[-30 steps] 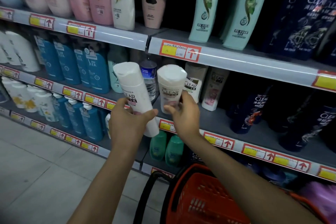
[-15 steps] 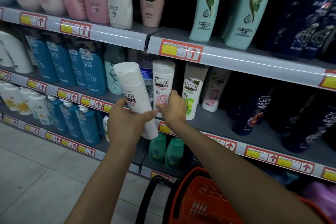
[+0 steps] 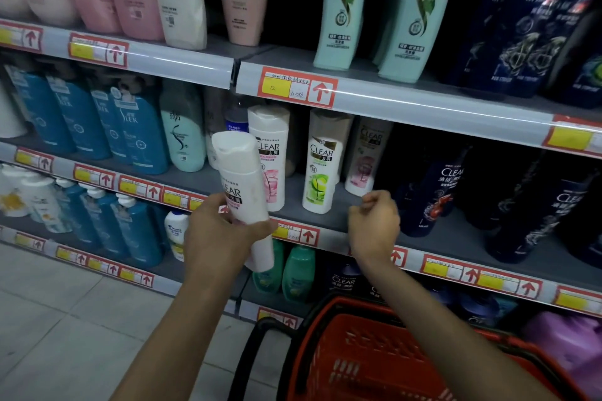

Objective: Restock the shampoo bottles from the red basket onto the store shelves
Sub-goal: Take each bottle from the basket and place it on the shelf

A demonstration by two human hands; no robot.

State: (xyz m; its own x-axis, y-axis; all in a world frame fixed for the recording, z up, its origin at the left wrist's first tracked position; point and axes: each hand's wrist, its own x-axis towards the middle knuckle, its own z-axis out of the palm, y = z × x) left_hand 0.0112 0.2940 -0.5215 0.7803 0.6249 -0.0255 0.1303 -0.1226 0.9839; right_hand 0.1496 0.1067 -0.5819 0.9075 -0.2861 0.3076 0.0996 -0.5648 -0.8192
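Two hands (image 3: 221, 238) (image 3: 374, 225), one red basket (image 3: 374, 355), four white Clear bottles (image 3: 270, 153), perhaps more behind.

I can read "12" on the yellow price tag (image 3: 277, 88). Just below it, "CLEAR" stands on the pink-label bottle (image 3: 270, 159) and the green-label bottle (image 3: 321, 169); lower left of it, on the tilted white bottle (image 3: 242, 185); up right of it, on dark blue bottles (image 3: 537, 10).
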